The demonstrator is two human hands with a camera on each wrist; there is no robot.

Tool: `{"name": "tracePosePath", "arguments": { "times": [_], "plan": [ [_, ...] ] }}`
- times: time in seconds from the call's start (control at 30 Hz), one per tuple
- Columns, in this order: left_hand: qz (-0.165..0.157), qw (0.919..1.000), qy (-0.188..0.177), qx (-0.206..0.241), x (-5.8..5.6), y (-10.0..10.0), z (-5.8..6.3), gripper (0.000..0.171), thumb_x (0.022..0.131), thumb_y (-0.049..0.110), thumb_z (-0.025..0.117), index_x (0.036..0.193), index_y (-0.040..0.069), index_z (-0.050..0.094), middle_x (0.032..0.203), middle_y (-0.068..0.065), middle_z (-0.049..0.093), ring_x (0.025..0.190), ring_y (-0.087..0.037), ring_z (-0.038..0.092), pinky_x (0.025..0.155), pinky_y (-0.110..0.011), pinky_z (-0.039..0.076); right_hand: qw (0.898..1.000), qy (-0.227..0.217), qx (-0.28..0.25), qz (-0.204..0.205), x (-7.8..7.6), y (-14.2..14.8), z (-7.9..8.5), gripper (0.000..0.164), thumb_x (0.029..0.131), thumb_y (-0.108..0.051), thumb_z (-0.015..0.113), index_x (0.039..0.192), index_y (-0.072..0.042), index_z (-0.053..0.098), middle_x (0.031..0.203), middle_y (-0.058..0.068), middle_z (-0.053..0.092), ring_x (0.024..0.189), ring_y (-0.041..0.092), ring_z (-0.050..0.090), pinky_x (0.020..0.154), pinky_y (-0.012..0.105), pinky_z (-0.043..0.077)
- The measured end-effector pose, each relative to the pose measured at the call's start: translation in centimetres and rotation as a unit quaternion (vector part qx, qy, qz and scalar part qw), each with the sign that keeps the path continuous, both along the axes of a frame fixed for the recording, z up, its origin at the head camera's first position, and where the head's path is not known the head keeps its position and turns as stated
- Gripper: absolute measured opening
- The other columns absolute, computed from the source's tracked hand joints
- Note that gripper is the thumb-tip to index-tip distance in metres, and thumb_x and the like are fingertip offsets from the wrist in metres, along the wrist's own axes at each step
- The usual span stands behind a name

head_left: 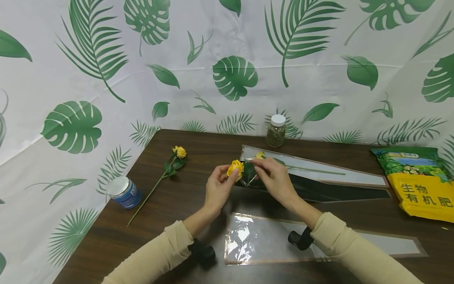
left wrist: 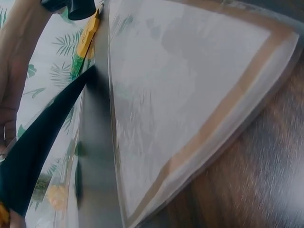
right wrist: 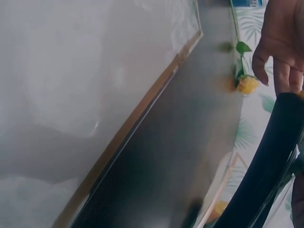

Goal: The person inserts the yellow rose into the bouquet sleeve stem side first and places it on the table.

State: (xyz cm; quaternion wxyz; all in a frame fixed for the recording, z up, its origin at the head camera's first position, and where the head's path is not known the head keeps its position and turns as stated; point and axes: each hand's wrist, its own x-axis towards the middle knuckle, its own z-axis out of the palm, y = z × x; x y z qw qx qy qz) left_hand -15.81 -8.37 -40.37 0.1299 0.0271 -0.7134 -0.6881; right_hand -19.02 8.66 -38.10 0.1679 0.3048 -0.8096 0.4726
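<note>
In the head view my left hand [head_left: 217,188] holds a yellow rose [head_left: 235,169] just below its bloom. The rose's green leaves [head_left: 249,172] lie at the wide mouth of a tapered black flower sleeve [head_left: 319,191] with a clear front. At that mouth, the fingertips of my right hand [head_left: 278,182] pinch the sleeve's clear film. The black sleeve [left wrist: 35,152] slants up from the table in the left wrist view, and its dark back [right wrist: 266,166] curves near the hands in the right wrist view. Inside the sleeve, the rose's stem is hidden.
Behind lies a white sleeve [head_left: 365,176] with a second yellow rose [head_left: 260,155] in it. Another white sleeve [head_left: 262,240] lies in front. Around them are a loose rose [head_left: 180,152], a blue tin [head_left: 124,192], a jar [head_left: 276,132] and a yellow-green bag [head_left: 422,185].
</note>
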Motion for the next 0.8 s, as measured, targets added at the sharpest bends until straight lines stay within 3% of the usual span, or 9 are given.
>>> {"name": "tracePosePath", "arguments": {
  "times": [0.13,0.3,0.5,0.6,0.8],
  "plan": [
    [-0.017,0.9978,0.005,-0.064,-0.1,-0.5,0.2,0.025,0.088,0.02,0.067,0.103,0.001,0.066,0.095,-0.015,0.07,0.075,-0.007,0.063,0.065,-0.017,0.049,1.0,0.007,0.006,0.009,0.0,0.0,-0.2,0.024,0.088,0.003,0.06,0.112,0.0,0.066,0.086,0.009,0.063,0.066,0.014,0.06,0.057,0.022,0.049],
    [-0.044,0.9865,0.011,-0.158,-0.2,-1.0,0.7,0.026,0.087,0.026,0.068,0.102,0.006,0.07,0.101,-0.011,0.07,0.08,-0.017,0.068,0.065,-0.022,0.052,1.0,0.019,0.008,0.014,0.0,-0.2,-0.4,0.024,0.088,0.003,0.061,0.111,0.0,0.066,0.088,0.009,0.064,0.066,0.013,0.06,0.056,0.022,0.048],
    [-0.058,0.9823,0.037,-0.174,-0.4,-1.0,0.9,0.029,0.088,0.022,0.067,0.113,0.007,0.063,0.101,-0.013,0.069,0.082,-0.023,0.068,0.066,-0.025,0.054,1.0,0.021,0.005,0.013,-0.1,-0.1,-0.4,0.025,0.088,0.003,0.061,0.112,-0.001,0.066,0.085,0.007,0.062,0.065,0.013,0.059,0.057,0.021,0.048],
    [-0.052,0.9791,0.049,-0.191,-0.6,-1.0,0.9,0.026,0.087,0.023,0.068,0.109,0.01,0.063,0.098,-0.009,0.07,0.077,-0.02,0.067,0.063,-0.023,0.053,1.0,0.015,0.001,0.017,0.0,-0.2,-0.5,0.026,0.088,0.003,0.061,0.113,-0.001,0.066,0.091,0.009,0.064,0.067,0.013,0.061,0.059,0.021,0.05],
    [-0.049,0.9642,0.061,-0.253,-1.0,-1.2,1.0,0.017,0.087,0.028,0.068,0.096,0.013,0.069,0.09,-0.001,0.07,0.059,-0.009,0.06,0.053,-0.021,0.047,1.0,0.023,0.001,0.015,0.3,-0.4,-0.5,0.025,0.088,0.003,0.061,0.112,0.0,0.066,0.093,0.01,0.064,0.066,0.013,0.06,0.058,0.02,0.05]
  ]
}}
